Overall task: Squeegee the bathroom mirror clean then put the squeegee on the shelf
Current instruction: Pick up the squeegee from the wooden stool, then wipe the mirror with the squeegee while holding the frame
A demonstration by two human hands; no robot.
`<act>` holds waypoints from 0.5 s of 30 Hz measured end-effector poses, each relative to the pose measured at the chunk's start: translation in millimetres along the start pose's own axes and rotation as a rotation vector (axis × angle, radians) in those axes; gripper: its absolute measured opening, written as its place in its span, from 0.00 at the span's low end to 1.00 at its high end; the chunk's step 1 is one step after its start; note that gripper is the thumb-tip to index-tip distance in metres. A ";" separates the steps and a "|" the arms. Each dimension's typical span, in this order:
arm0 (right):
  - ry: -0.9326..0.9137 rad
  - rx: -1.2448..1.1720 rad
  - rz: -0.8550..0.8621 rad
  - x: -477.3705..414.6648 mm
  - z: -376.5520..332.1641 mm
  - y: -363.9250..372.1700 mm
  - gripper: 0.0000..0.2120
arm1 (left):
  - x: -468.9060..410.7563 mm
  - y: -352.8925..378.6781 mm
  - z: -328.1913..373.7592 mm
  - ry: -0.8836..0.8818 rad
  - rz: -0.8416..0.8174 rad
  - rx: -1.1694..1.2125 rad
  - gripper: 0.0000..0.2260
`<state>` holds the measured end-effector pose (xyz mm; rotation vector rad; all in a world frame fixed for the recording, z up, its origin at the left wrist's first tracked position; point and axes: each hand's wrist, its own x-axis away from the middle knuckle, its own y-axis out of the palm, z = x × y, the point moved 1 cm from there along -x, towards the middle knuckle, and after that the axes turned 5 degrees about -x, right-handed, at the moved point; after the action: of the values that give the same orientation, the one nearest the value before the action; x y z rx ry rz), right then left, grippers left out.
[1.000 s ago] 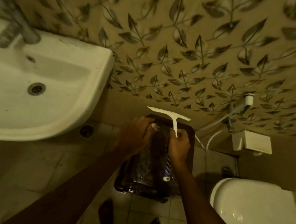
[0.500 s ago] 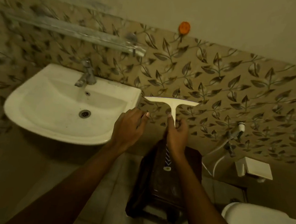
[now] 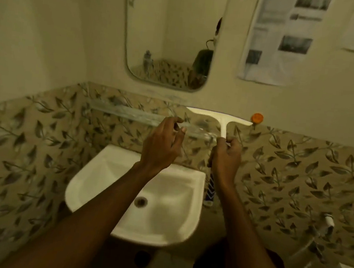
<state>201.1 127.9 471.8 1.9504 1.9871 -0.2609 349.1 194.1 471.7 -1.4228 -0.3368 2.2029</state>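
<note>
White basin sits below both hands; one mirror hangs above the fingers, one glass shelf just beyond them. Right hand has fingers wrapped around the single squeegee, blade above the knuckles. Left hand fingers spread loosely, empty.

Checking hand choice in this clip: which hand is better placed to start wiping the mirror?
Probably the right hand: it already grips the squeegee by its handle, blade up, below the mirror. The left hand is open and holds nothing.
</note>
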 end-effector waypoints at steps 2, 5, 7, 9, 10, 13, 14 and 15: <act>-0.027 -0.056 -0.001 -3.5 -15.3 31.0 0.08 | -28.6 -20.2 -18.5 0.061 0.025 0.002 0.12; -0.071 -0.095 -0.029 -11.4 -40.0 71.8 0.08 | -74.7 -47.8 -43.5 0.110 0.071 -0.016 0.10; -0.120 -0.123 -0.044 -20.6 -53.9 94.2 0.07 | -106.3 -61.2 -58.5 0.096 0.104 -0.020 0.10; -0.170 -0.127 -0.066 -33.7 -66.6 112.6 0.07 | -137.5 -70.3 -70.8 0.064 0.134 -0.017 0.11; -0.192 -0.123 -0.077 -40.9 -71.9 120.9 0.06 | -152.1 -74.4 -75.6 0.050 0.129 -0.016 0.12; -0.257 -0.120 -0.106 -61.2 -84.6 144.0 0.04 | -189.9 -85.8 -92.3 0.013 0.104 -0.043 0.12; -0.277 -0.120 -0.105 -69.2 -87.8 151.3 0.04 | -202.7 -90.1 -98.2 -0.009 0.103 -0.048 0.12; -0.291 -0.111 -0.097 -78.1 -90.7 157.1 0.05 | -216.0 -93.0 -103.1 -0.030 0.092 -0.047 0.13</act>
<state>346.7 94.5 601.1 1.6456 1.8649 -0.4232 539.6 153.4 639.1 -1.4583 -0.3414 2.3060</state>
